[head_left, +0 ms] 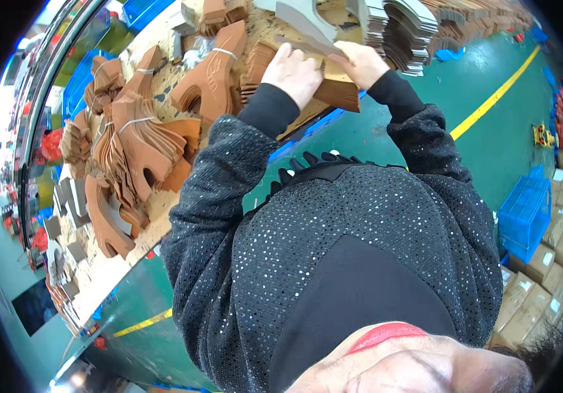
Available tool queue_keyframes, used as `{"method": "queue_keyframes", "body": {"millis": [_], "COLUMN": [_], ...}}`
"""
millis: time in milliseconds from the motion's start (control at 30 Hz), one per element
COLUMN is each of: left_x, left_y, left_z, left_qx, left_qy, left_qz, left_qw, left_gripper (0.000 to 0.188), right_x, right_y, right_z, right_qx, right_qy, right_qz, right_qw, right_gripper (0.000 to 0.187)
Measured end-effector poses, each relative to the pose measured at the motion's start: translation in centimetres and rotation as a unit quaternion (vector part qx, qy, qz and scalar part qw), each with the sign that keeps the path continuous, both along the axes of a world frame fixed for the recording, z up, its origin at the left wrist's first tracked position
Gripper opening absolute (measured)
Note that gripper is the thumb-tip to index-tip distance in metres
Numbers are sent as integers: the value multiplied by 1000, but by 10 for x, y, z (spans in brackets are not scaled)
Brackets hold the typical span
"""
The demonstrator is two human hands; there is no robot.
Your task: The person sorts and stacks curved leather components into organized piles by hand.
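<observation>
At top center of the frame, a worker's two bare hands meet over a thin grayish-brown strip [311, 45] — the right hand [362, 63] closed on its right end, thumb and fingers pinching it. The left hand [292, 75], just beside it, is half-curled with its fingers at the strip's lower edge; whether it grips the piece cannot be told from this angle. Directly below the hands, a brown stack [340, 95] lies at the table's edge, with another stack of thin brown pieces [256, 67] just left of the left hand.

Above the hands, a pale gray curved piece [306, 18] arches at the top of the frame, near a stack of white-edged sheets [412, 33]. A long row of brown pieces [481, 21] runs toward the upper right. Left of center, a banded brown bundle [214, 78] lies on the speckled tan table [164, 80]; at middle left, a second banded bundle [141, 141] fans out.

Black, glittering sleeves [229, 160] reach up from the worker's torso. Farther out, a yellow line [499, 92] crosses the green floor [448, 82] — and at right, a blue crate [524, 213] stands near cardboard boxes [537, 295].
</observation>
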State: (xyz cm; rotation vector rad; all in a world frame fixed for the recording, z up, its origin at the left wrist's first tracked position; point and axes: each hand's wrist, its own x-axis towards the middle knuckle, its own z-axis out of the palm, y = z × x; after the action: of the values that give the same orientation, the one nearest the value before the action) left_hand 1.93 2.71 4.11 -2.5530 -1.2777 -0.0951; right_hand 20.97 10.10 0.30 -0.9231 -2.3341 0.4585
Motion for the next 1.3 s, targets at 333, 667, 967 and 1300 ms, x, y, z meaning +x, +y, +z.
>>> {"method": "queue_keyframes", "body": {"millis": [333,667,967,1300], "left_x": [30,9,-81,-71], "left_y": [4,28,57,-2], "left_z": [-25,12,89,-6], "left_qx": [124,-103,-221,-343], "left_qy": [33,83,-350,-827], "left_qz": [174,81,90,1], "left_qw": [976,988,906,446], "left_gripper": [22,25,37,39], "right_x": [-11,-13,9,-31], "right_y": [28,-2,-47,-41], "right_z": [-33,-12,79,1], "right_qx": [-185,-6,45,-305], "right_qy": [-17,71,305,348], "right_qz": [87,-43,-138,81], "right_qw": [979,996,941,883], "right_gripper": [31,20,25,25]}}
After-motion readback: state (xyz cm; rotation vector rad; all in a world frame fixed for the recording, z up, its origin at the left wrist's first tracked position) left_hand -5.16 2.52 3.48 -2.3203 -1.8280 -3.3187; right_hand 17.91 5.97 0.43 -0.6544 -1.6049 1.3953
